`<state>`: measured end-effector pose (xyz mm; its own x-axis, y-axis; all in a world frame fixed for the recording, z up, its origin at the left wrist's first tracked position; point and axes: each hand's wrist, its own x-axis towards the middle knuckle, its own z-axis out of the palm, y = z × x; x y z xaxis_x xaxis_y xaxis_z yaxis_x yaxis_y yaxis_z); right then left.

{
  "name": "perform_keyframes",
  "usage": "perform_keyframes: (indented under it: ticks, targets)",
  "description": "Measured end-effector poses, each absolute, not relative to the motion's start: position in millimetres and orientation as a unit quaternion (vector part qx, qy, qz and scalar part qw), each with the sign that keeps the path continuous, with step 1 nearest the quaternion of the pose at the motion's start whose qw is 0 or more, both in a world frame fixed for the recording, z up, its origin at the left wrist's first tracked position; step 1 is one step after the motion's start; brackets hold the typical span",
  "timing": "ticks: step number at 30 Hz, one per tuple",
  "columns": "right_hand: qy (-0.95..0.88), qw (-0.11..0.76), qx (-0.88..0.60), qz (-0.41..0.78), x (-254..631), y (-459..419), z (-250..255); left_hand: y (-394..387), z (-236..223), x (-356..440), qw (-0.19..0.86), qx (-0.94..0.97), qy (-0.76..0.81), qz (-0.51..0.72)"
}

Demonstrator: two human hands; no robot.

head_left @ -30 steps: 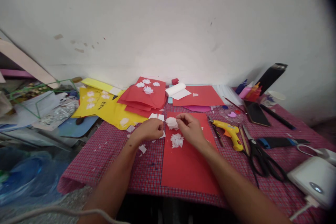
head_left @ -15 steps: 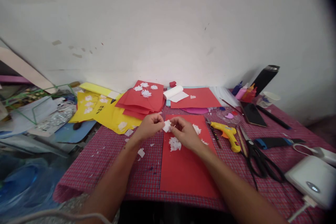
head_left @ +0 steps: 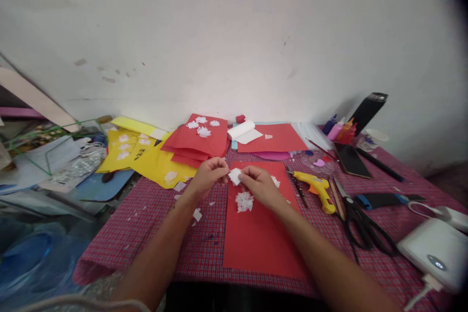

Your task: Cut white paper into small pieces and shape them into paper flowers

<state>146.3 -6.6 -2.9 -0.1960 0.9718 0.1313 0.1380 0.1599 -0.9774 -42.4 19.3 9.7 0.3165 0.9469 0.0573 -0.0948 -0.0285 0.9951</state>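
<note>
Between my two hands is a small white paper piece [head_left: 235,176], held above the upper part of a red paper sheet [head_left: 263,243]. My left hand [head_left: 212,175] pinches its left edge with thumb and finger. From the other side my right hand [head_left: 259,185] grips the same piece, fingertips closed. Just below lies a crumpled white paper flower [head_left: 244,202] on the red sheet. Another white flower [head_left: 275,182] shows partly behind my right hand.
A yellow glue gun [head_left: 315,188], black scissors [head_left: 361,224] and a white power bank [head_left: 435,253] lie to the right. A paper roll [head_left: 243,130] and red papers with white flowers [head_left: 204,144] sit behind. Yellow papers [head_left: 161,165] and paper scraps [head_left: 197,214] lie left.
My right hand has turned slightly and its fingers have closed on the white paper piece, which now shows flatter and more fully. The left hand stays almost in place.
</note>
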Motion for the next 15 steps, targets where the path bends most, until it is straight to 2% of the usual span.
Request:
perform_keyframes:
  ticks: [3,7,15]
  targets:
    - [-0.612,0.459,-0.447,0.464,146.5,-5.7,-3.4,18.0,11.1,-42.8,0.612,0.573,0.368,0.402]
    - [-0.611,0.471,-0.436,0.465,147.2,-4.7,-5.3,16.6,10.3,-40.7,0.581,0.624,0.384,0.353]
    - [-0.614,0.478,-0.427,0.461,147.0,-1.7,-8.2,15.6,12.3,-37.6,0.567,0.622,0.405,0.359]
